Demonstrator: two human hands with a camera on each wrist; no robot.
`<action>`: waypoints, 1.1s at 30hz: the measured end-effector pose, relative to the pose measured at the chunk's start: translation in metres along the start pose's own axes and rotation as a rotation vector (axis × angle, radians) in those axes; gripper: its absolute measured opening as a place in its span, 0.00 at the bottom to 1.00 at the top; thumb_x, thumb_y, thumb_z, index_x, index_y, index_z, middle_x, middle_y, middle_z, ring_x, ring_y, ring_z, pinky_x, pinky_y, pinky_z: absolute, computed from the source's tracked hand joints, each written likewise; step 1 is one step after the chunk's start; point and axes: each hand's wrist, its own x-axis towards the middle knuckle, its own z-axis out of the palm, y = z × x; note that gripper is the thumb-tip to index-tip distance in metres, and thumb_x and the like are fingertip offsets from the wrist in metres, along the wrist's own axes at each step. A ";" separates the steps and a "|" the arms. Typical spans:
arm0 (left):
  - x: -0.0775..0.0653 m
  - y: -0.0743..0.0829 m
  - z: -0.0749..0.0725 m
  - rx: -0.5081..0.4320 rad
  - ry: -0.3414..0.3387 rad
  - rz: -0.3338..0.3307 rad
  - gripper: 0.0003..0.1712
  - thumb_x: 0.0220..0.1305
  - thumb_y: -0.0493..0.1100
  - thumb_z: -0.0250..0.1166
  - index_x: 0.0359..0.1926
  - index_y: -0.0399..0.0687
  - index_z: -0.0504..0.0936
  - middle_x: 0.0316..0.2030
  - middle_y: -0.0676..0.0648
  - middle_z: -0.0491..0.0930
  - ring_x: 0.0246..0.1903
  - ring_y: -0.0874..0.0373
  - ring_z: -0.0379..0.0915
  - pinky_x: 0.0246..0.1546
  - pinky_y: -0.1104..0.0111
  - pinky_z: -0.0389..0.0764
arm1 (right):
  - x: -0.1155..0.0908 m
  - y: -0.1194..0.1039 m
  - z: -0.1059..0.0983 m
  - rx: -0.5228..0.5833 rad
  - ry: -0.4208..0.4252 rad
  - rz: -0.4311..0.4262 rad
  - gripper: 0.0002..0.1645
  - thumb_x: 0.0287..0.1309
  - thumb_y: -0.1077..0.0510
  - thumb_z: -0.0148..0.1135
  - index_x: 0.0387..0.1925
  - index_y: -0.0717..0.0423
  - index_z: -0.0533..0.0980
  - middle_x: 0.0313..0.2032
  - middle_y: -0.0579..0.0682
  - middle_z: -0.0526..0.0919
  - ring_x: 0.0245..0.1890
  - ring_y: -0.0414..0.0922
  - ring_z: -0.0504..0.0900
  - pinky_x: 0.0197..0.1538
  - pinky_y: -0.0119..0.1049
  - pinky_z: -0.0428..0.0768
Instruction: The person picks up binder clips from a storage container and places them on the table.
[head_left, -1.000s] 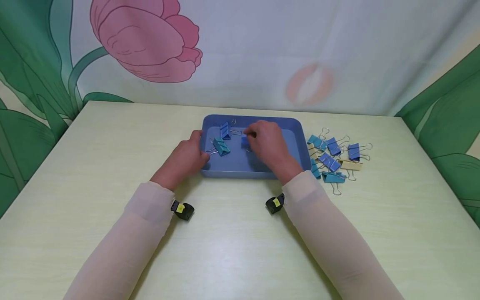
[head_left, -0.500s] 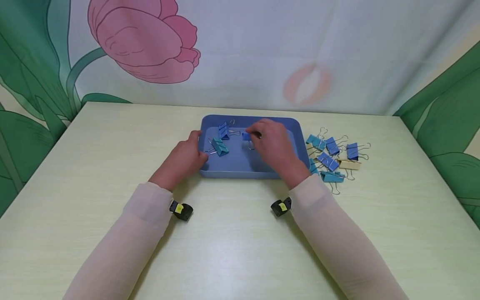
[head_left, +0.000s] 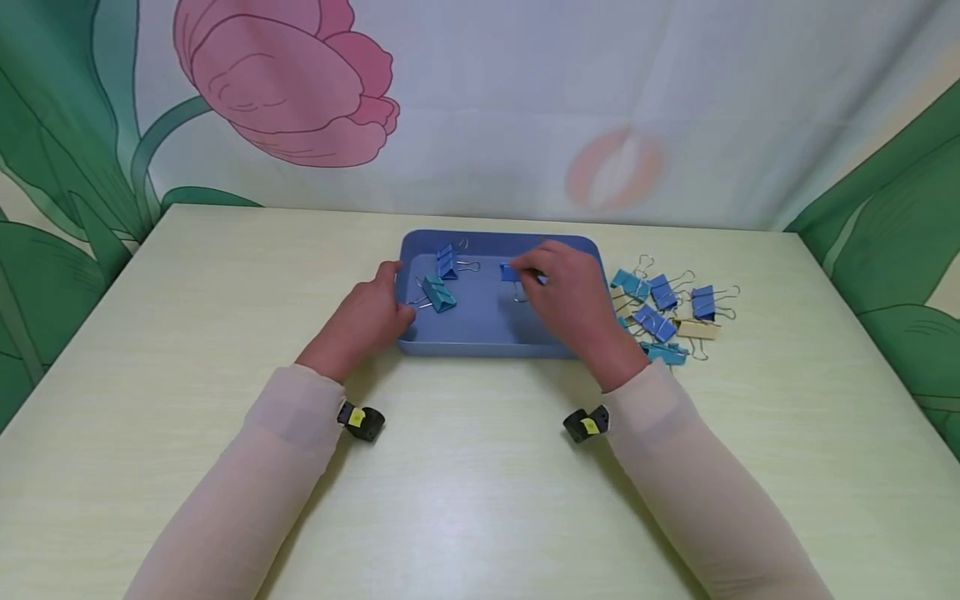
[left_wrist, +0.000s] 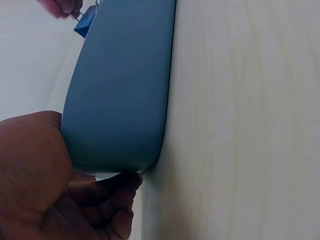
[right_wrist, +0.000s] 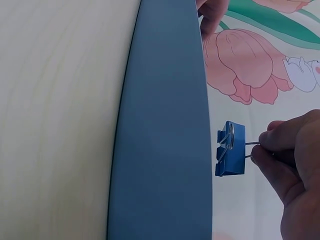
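A blue binder clip (head_left: 507, 272) hangs over the shallow blue tray (head_left: 480, 349). My right hand (head_left: 577, 304) pinches it by a wire handle between thumb and finger. In the right wrist view the clip (right_wrist: 233, 150) stands beyond the tray's side wall, with another wire handle lying near its body. At the tray's left end my left hand (head_left: 363, 321) grips the wall, thumb over the rim and fingers outside. Near that hand, inside the tray, lie a teal binder clip (head_left: 438, 293) and another blue binder clip (head_left: 447, 262).
Just right of the tray, a loose pile of blue, teal and cream clips, such as a teal one (head_left: 666, 353) and a cream one (head_left: 698, 329), lies on the pale wooden table (head_left: 465, 467). A printed curtain (head_left: 495, 108) hangs behind the table's far edge.
My right hand has shifted right above the tray, carrying the pinched blue binder clip along. The left hand keeps its grip on the tray's left end.
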 end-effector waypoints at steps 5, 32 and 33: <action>0.000 0.001 0.000 0.005 0.005 0.005 0.39 0.67 0.42 0.50 0.75 0.39 0.44 0.37 0.38 0.78 0.36 0.49 0.72 0.34 0.66 0.71 | -0.007 0.005 -0.007 -0.005 0.021 -0.002 0.11 0.60 0.64 0.62 0.42 0.59 0.85 0.37 0.54 0.86 0.38 0.48 0.85 0.38 0.39 0.81; -0.001 0.002 0.000 -0.006 0.004 -0.001 0.40 0.68 0.42 0.50 0.75 0.40 0.44 0.32 0.41 0.76 0.35 0.50 0.72 0.34 0.67 0.71 | -0.037 0.040 -0.043 -0.006 0.194 0.050 0.08 0.56 0.66 0.63 0.35 0.59 0.87 0.33 0.54 0.86 0.31 0.48 0.84 0.35 0.42 0.81; -0.001 0.002 0.000 -0.004 0.006 0.000 0.40 0.67 0.42 0.50 0.75 0.40 0.44 0.31 0.41 0.76 0.35 0.50 0.72 0.33 0.67 0.71 | -0.039 0.041 -0.044 -0.011 0.199 0.052 0.08 0.55 0.66 0.64 0.35 0.59 0.87 0.33 0.53 0.86 0.31 0.48 0.84 0.35 0.42 0.81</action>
